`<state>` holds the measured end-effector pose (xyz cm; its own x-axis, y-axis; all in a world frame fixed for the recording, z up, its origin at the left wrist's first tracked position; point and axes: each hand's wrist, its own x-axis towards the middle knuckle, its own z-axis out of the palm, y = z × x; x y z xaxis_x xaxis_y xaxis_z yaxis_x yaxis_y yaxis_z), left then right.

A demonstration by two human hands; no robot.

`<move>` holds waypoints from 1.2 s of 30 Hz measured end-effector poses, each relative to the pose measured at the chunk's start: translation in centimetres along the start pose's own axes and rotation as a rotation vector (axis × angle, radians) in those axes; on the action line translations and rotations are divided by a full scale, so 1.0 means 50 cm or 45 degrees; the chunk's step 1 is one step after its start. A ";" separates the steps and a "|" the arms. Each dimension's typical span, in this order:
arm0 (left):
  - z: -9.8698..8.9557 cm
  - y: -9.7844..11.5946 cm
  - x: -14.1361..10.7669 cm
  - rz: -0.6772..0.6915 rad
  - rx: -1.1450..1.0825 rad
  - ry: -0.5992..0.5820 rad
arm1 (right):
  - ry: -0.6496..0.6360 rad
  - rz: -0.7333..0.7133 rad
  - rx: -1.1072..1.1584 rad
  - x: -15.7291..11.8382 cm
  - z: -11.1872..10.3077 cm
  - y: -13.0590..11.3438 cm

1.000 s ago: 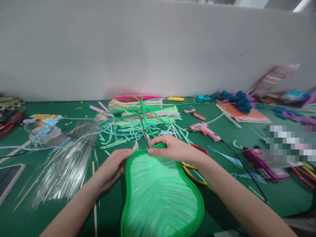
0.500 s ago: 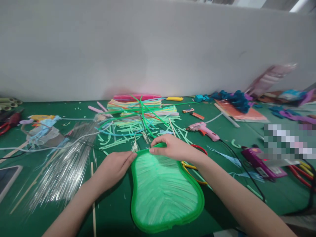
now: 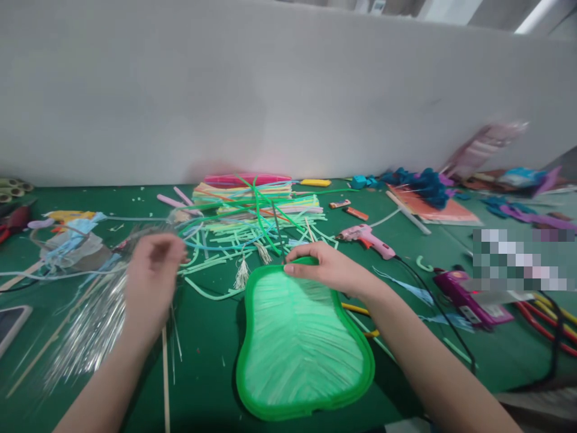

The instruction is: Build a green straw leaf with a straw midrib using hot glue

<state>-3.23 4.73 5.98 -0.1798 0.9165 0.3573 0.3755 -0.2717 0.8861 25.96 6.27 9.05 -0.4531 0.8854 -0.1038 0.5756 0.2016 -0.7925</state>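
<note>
A pear-shaped green panel (image 3: pixel 306 343) with a darker green rim and fine slanting lines lies near the front of the table. My right hand (image 3: pixel 313 264) pinches its narrow top edge, where a thin dark stick (image 3: pixel 277 231) rises from the rim. My left hand (image 3: pixel 155 270) is off the panel, raised over the clear shiny strands (image 3: pixel 94 325), its fingers curled and smeared by motion; whether it holds anything does not show. White tassels (image 3: pixel 242 275) lie just beyond the panel's top left edge.
Behind the panel sit piled pastel tubes (image 3: pixel 256 207). A pink glue gun (image 3: pixel 369 239) and a purple device (image 3: pixel 469 297) are at the right. At the left are a yellow glue gun (image 3: pixel 72 216), a wooden stick (image 3: pixel 166 379) and a phone (image 3: pixel 12 328). A grey wall (image 3: pixel 270 90) stands behind.
My left hand has let go of the panel's top left edge and moved left and up. My right hand still grips the top edge, and the panel's top has shifted slightly.
</note>
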 end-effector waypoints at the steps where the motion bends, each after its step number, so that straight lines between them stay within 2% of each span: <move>1: 0.008 0.003 -0.007 0.009 0.033 -0.166 | 0.011 0.001 0.003 -0.001 -0.001 0.002; 4: 0.042 0.016 -0.040 0.051 0.086 -0.719 | 0.030 -0.009 0.022 -0.003 -0.003 0.005; 6: 0.062 0.025 -0.061 0.062 0.094 -0.904 | 0.026 -0.035 0.039 -0.003 -0.003 0.005; 7: 0.066 0.027 -0.067 0.054 0.095 -0.945 | 0.024 -0.044 0.048 -0.004 -0.004 0.005; 9: 0.063 0.023 -0.069 0.013 0.093 -0.940 | 0.029 -0.046 0.067 -0.006 -0.006 0.004; 11: 0.048 0.006 -0.055 -0.043 0.089 -0.816 | 0.029 -0.029 0.082 -0.010 -0.009 0.005; 16: 0.016 -0.056 -0.006 -0.184 0.034 -0.164 | -0.025 -0.050 0.124 -0.023 -0.017 0.008; 18: 0.017 -0.060 0.002 -0.224 -0.025 -0.030 | -0.060 -0.085 0.138 -0.021 -0.021 0.004; 20: 0.024 -0.046 -0.003 -0.293 -0.124 -0.109 | -0.125 -0.147 0.121 -0.008 -0.028 -0.007; 24: 0.053 0.003 -0.044 -0.590 -0.454 -0.661 | -0.380 -0.364 -0.068 0.063 -0.041 -0.055; 26: 0.069 0.020 -0.067 -0.732 -0.573 -0.780 | -0.582 -0.453 -0.190 0.111 -0.042 -0.088; 28: 0.081 0.028 -0.081 -0.856 -0.663 -0.800 | -0.676 -0.523 -0.316 0.150 -0.035 -0.121; 29: 0.085 0.030 -0.083 -0.902 -0.705 -0.782 | -0.652 -0.567 -0.381 0.160 -0.028 -0.135; 30: 0.087 0.031 -0.083 -0.934 -0.747 -0.750 | -0.537 -0.606 -0.453 0.163 -0.020 -0.148; 32: 0.089 0.034 -0.076 -0.949 -0.824 -0.667 | -0.100 -0.662 -0.576 0.146 0.002 -0.164; 34: 0.087 0.038 -0.067 -0.936 -0.923 -0.573 | 0.340 -0.697 -0.600 0.104 0.032 -0.166; 36: 0.084 0.042 -0.060 -0.926 -1.046 -0.473 | 0.456 -0.642 -0.463 0.056 0.068 -0.155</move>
<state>1.92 2.64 5.55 0.2185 0.9275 -0.3033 -0.4354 0.3708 0.8203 17.91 5.75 12.85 -0.5085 0.7182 0.4750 0.5737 0.6940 -0.4350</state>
